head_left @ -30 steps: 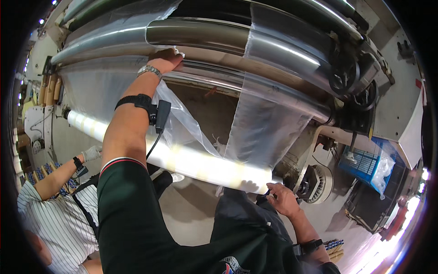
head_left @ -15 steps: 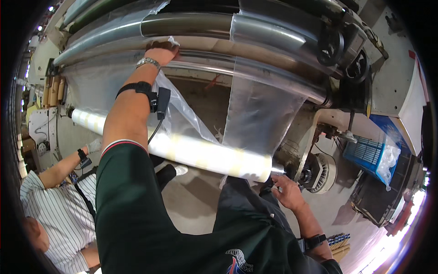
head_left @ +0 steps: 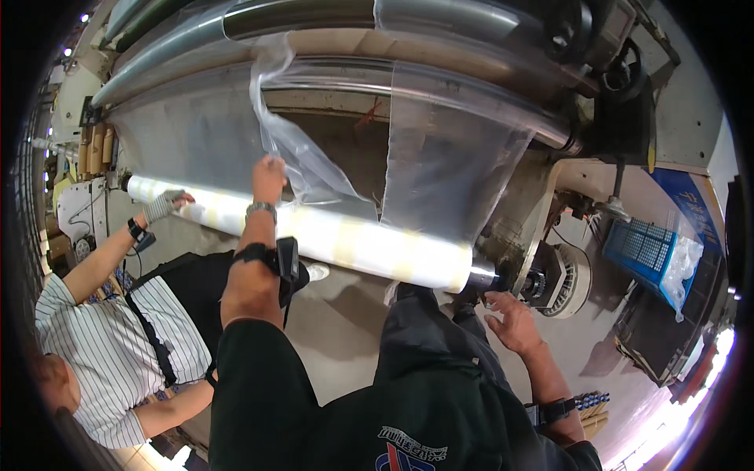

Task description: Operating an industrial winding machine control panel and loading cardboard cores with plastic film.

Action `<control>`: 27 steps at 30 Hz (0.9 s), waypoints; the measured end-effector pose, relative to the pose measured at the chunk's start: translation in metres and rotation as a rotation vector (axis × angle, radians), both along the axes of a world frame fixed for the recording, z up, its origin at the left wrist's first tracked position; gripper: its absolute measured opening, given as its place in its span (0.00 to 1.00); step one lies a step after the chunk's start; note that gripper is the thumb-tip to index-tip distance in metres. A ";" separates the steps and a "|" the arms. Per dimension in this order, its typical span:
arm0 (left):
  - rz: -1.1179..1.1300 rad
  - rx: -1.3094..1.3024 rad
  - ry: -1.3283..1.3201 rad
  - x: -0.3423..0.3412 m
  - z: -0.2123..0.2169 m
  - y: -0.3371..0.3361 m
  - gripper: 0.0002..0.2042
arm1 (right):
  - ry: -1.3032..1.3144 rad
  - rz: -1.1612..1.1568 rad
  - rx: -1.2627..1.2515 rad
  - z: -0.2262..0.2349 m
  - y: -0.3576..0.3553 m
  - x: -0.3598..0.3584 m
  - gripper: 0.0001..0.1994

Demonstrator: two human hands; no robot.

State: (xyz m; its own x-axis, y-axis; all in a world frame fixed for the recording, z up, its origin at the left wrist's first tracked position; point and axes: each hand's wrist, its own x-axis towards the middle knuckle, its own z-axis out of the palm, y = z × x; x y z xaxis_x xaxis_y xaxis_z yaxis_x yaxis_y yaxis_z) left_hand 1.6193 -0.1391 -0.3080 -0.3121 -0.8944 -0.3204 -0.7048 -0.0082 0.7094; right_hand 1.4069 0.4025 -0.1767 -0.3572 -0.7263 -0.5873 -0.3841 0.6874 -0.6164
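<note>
My left hand [head_left: 269, 179] is closed on a gathered strip of clear plastic film [head_left: 273, 132], just above the film roll. The strip hangs slack from the machine's upper rollers and spreads into loose folds [head_left: 318, 169] to the right of the hand. Below lies the wide white roll [head_left: 353, 239] with yellowish bands, on a metal shaft [head_left: 483, 275]. Close to that shaft's right end, my right hand [head_left: 514, 323] is open, fingers bent and apart, with nothing visible in it. Another film sheet [head_left: 455, 149] runs down to the roll's right part.
At left, a person in a striped shirt [head_left: 102, 353] has a gloved hand [head_left: 166, 206] at the roll's left part. Metal rollers [head_left: 330, 74] cross the machine ahead. A blue plastic basket [head_left: 644, 251] holding clear film stands at right, beyond a round motor housing [head_left: 569, 279].
My left hand has come down from the rollers toward the roll, drawing the film strip with it. The other person's gloved hand has moved onto the roll. My right hand stays near the shaft.
</note>
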 end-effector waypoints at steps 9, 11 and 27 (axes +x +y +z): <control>0.039 -0.148 0.062 -0.055 0.044 -0.042 0.05 | -0.092 -0.041 -0.041 -0.001 -0.021 0.002 0.22; -0.085 -0.349 0.050 -0.053 0.049 -0.051 0.04 | -0.077 0.017 -0.020 0.002 -0.029 0.002 0.21; 0.270 -0.065 0.501 -0.095 0.067 -0.046 0.17 | -0.075 0.108 -0.043 0.006 -0.077 0.009 0.23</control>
